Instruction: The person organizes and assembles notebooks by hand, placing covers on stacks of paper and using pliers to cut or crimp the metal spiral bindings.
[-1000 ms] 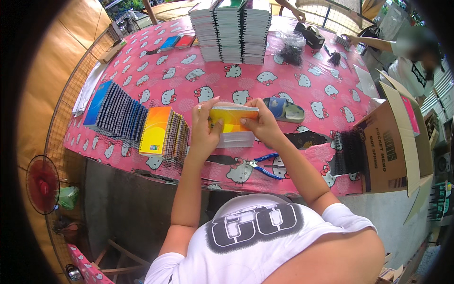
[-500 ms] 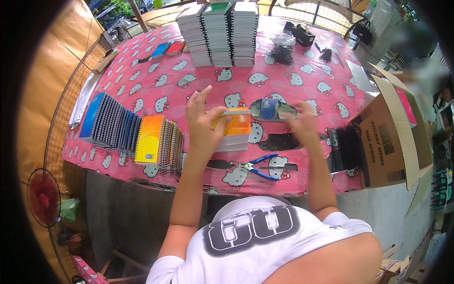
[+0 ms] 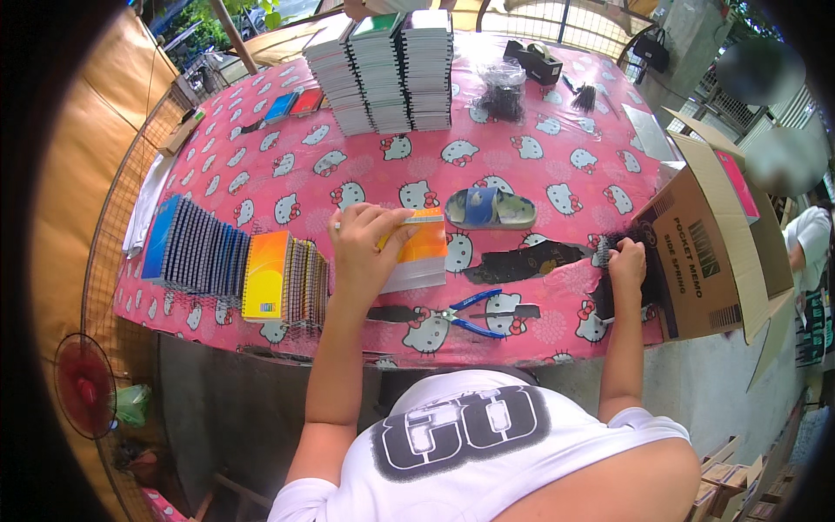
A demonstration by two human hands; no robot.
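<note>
My left hand (image 3: pixel 364 248) grips the upper left edge of a small notepad (image 3: pixel 424 237) with an orange-yellow cover, its white pages (image 3: pixel 417 277) showing below. Over at the right, the fingers of my right hand (image 3: pixel 628 264) are closed at the black plastic binding coils (image 3: pixel 600 300) beside the cardboard box; the hand partly hides them. A grey-and-blue slide sandal (image 3: pixel 493 209) lies beyond the notepad. Blue-handled pliers (image 3: pixel 478 315) rest open-jawed near the table's front edge. Rows of spiral notebooks, blue (image 3: pixel 187 248) and yellow-orange (image 3: pixel 268 277), stand left of my left hand.
Tall stacks of spiral notebooks (image 3: pixel 378 78) stand at the back. Behind the sandal are a plastic bag of black strands (image 3: pixel 502 91) and a black tape dispenser (image 3: pixel 533 63). An open cardboard box (image 3: pixel 696 248) bounds the right side. Another person's sleeve (image 3: pixel 811 235) shows far right.
My right hand has moved from beside the sandal rightward to the black coils and closed there. My left hand keeps its hold on the notepad. The view has shifted slightly.
</note>
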